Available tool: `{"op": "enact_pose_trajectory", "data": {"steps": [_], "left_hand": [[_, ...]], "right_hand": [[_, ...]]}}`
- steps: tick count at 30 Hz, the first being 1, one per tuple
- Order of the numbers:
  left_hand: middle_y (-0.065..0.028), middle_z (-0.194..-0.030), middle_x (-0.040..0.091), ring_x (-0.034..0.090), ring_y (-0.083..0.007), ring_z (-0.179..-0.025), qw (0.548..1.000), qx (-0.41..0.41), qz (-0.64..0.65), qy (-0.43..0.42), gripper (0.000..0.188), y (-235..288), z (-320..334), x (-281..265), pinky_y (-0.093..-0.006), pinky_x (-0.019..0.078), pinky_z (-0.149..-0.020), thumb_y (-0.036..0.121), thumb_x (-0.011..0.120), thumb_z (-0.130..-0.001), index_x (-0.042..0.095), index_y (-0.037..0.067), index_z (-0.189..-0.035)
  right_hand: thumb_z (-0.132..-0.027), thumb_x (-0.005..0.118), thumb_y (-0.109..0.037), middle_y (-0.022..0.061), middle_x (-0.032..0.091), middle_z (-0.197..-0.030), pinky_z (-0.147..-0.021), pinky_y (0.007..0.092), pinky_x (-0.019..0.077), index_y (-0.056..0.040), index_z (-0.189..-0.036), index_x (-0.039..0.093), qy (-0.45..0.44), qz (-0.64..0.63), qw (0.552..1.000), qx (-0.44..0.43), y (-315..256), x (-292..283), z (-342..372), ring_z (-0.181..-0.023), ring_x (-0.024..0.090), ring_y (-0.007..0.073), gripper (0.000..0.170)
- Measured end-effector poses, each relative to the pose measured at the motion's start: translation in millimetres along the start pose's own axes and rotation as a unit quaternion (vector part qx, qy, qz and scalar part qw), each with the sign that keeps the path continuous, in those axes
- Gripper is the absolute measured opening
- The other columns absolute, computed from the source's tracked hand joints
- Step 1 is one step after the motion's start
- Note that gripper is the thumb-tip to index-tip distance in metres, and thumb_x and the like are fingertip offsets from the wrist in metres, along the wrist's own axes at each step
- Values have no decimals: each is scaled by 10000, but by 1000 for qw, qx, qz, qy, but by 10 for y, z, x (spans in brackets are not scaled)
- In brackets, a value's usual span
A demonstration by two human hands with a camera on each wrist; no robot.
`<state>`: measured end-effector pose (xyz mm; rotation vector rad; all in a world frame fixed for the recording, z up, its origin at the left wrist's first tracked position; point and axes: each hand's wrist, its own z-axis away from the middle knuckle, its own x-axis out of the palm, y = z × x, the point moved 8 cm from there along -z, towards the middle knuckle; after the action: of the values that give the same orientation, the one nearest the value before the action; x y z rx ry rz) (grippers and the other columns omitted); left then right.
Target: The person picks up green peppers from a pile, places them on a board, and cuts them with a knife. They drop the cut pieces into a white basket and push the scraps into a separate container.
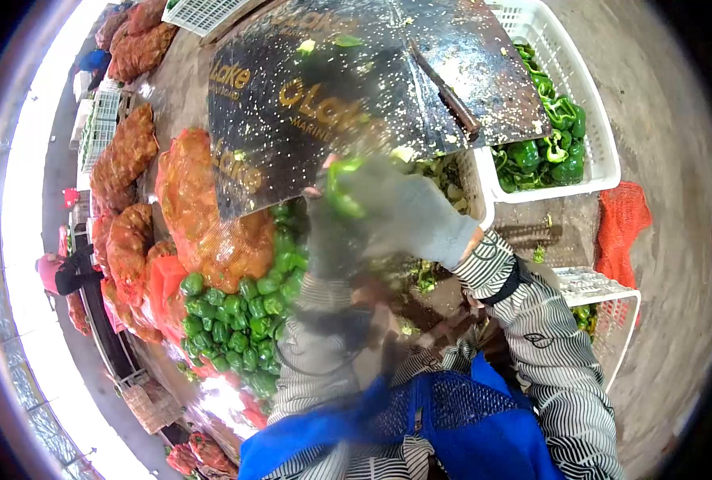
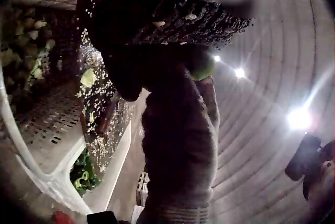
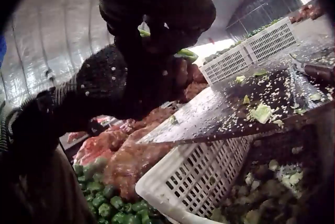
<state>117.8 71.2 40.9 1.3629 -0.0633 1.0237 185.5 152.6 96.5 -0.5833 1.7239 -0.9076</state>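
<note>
Hands (image 1: 416, 212), two, with one pepper (image 1: 343, 189)

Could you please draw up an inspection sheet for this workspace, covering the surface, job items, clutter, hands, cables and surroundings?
Surface: dark board strewn with pale seeds.
Job's things: green pepper at the hands; knife lying on the board; pepper pile to the left; cut peppers in a white crate to the right.
Clutter: leafy scrap on the board; red net on the floor.
Hands: both gloved; left hand holds the pepper; right hand is close to it, partly blurred, grip unclear.
Cables: nothing seen.
Surroundings: filled net sacks; another person in the background.
</note>
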Motion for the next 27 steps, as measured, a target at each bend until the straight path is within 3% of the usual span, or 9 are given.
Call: {"op": "enact_pose_trajectory", "data": {"steps": [4,6,10,12,17,22,23,25,27], "left_hand": [[-108,-1385,451,498,-225,-1208,996,49,-63,-49,705,125,38,-161,-372,416,-1053,518,407,-1001,201,96,-1526],[-116,-1408,422,487,-230,-1214,993,42,-80,-76,772,146,6,-243,-364,415,-1050,478,499,-983,133,98,-1546],[-117,-1396,445,527,-209,-1156,958,38,-274,-73,1034,327,110,-222,-330,484,-946,460,753,-815,118,107,-1551],[-107,-1326,506,560,-182,-1098,965,-15,-248,-79,1084,330,146,-205,-305,495,-901,402,807,-767,117,119,-1554],[-64,-1116,630,601,-144,-1004,977,8,-210,-48,857,269,122,-333,-277,496,-855,372,799,-789,351,34,-1436],[-42,-1025,623,596,-112,-876,962,32,-271,-17,469,307,33,-324,-264,495,-779,225,717,-876,503,51,-1255],[-32,-992,613,586,-105,-852,917,113,-384,-8,382,414,4,-260,-254,491,-758,177,688,-891,521,55,-1212],[-13,-923,589,574,-93,-827,975,52,-208,62,212,362,12,-217,-231,482,-719,105,647,-913,558,59,-1099],[-12,-926,588,574,-92,-835,966,70,-229,95,204,365,-40,-203,-236,484,-726,106,647,-914,559,57,-1091]], "right_hand": [[-806,708,-150,213,556,-1263,-949,403,492,-28,-1327,488,-89,46,993,60,213,384,-74,-1079,611,361,578],[-712,811,-280,145,589,-1147,-946,410,514,-62,-1258,507,47,2,994,-94,37,271,-66,-1052,624,292,662],[-769,694,-102,243,608,-1190,-980,399,464,15,-1304,479,-72,-238,967,58,-2,354,-147,-1126,590,376,588],[-757,712,-107,235,617,-1173,-961,397,469,10,-1282,494,-102,-201,974,27,-37,454,-205,-1108,599,370,581],[-734,753,-121,217,633,-1149,-927,396,474,1,-1219,531,-166,-184,967,64,-151,516,-159,-1071,619,355,547],[-740,753,-126,225,630,-1165,-939,386,470,10,-1214,545,-78,-247,963,70,78,605,-111,-1086,617,364,535],[-740,753,-126,225,630,-1165,-939,386,470,10,-1214,545,-77,-246,964,69,99,624,-120,-1086,617,364,535],[-748,734,-124,249,609,-1205,-946,387,468,1,-1265,532,-17,-282,957,65,122,553,-159,-1094,614,373,569],[-751,729,-119,260,607,-1202,-954,390,464,-7,-1294,519,-12,-246,964,104,190,522,-142,-1092,612,382,593]]}}
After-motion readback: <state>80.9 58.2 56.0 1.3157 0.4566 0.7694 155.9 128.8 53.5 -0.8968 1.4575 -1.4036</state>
